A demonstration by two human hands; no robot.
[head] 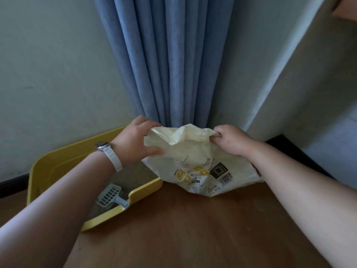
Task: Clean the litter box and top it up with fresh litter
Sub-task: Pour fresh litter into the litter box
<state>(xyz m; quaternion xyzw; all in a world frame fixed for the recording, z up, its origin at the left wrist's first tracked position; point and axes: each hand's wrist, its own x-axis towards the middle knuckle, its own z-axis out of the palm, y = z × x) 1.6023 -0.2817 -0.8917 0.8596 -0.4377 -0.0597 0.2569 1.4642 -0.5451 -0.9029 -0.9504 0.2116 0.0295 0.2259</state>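
Brown wood-grain floor (pixel 183 229) meets pale walls (pixel 58 64) at a corner hung with a pleated blue curtain (pixel 173 64). From my remote seat I see the litter bag (pixel 201 163) standing on the floor just in front of that curtain. Its mouth is up, and its crumpled top edge runs left to right between both hands.

The left hand (pixel 135 140), with a white watch strap (pixel 114 157) at the wrist, grips the bag's left upper corner. Its fingers curl over the edge and its thumb presses the front face. The right hand (pixel 229 140) is clenched on the right upper corner, bunching the material.

The bag is cream, soft and creased, with yellow squares, a barcode and small print that reads tilted and upside down to me. Just left of it, touching or nearly so, lies the yellow plastic litter box (pixel 58 161). It has rounded corners, and its long axis runs from near left to far right. Grey granular litter (pixel 133 176) fills it. A grey slotted scoop (pixel 111 196) lies on the litter, its handle at the near rim and its blade pointing left.
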